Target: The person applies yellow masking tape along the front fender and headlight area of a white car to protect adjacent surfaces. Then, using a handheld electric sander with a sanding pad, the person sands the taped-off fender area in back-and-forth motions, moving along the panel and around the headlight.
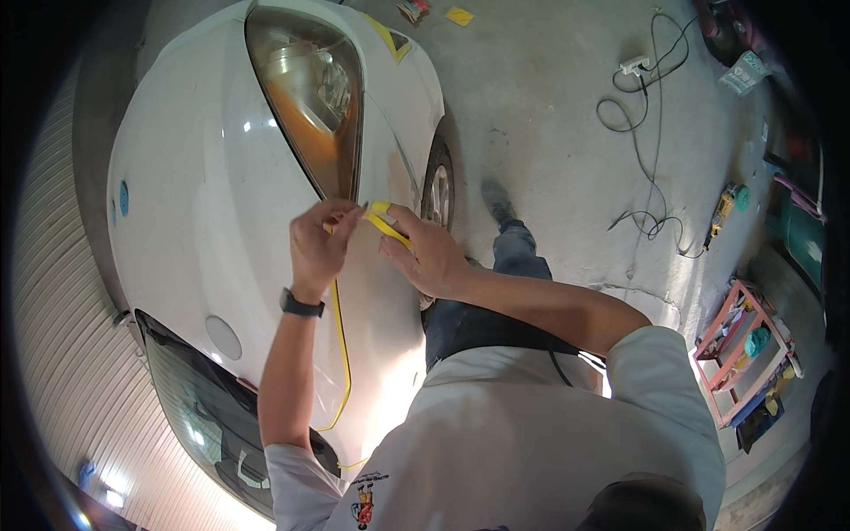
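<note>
Yellow tape roll point(400, 237): located near the centre of the frame, in the right hand point(434, 257), just below the lower tip of the headlight point(305, 97). The right fingers are curled, thumb and forefinger closing on the roll from either side — a grip that probably leaves it free to turn while tape pays out.

Left hand point(319, 243): thumb and forefinger pressed together at the near end of the tape, beside the roll. Whether a tape end sits between the fingertips is too small to tell. The two hands stand close together, presumably so that only a short length lies between them and stays under control. A dark watch point(301, 305) is on the left wrist.

White car point(204, 195): fills the left half of the frame. A thin yellow line point(343, 354) follows the panel seam below the left hand, bending at lower centre; it looks like tape, likely placed there to cover the gap's edge. A further yellow patch point(387, 37) lies beside the headlight, upper centre.

Surroundings: a power strip point(635, 66) and loose cable at upper right; a yellow-and-black power tool point(724, 212) on the floor at right; a pink-framed cart point(739, 354) at lower right, holding assorted items.
</note>
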Demonstrator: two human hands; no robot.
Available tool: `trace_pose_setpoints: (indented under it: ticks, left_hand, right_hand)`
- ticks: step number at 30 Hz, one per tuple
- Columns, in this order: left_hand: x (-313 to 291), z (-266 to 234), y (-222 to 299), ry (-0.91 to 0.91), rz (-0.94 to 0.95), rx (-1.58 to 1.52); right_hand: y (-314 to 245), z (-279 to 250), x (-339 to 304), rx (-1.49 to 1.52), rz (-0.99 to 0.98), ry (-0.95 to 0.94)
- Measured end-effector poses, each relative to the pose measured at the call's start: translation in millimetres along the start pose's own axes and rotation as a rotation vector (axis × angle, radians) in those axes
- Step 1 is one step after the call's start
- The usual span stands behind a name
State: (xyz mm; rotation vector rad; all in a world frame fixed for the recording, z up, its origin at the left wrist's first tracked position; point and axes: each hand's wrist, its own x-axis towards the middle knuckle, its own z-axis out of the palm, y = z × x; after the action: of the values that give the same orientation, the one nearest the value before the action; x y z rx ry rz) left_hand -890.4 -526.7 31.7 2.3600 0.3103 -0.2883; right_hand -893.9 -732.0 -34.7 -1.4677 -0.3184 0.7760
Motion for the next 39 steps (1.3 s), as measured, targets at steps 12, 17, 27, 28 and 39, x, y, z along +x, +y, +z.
trace_pose_setpoints:
  ticks: [12,17,27,28,39]
  left_hand:
    - [282,-1,-11,-0.354,0.661,0.896]
    - [297,12,-12,-0.46,0.601,0.973]
    - [300,10,-15,-0.51,0.668,0.918]
    - [300,9,-16,-0.493,0.663,0.905]
    - [302,9,-17,-0.507,0.662,0.897]
  right_hand:
    - [14,23,64,0.679,0.321,0.304]
    - [13,16,80,0.741,0.356,0.242]
    - [0,8,80,0.801,0.379,0.204]
    - [-1,7,79,0.76,0.356,0.221]
    - [4,6,84,0.803,0.385,0.13]
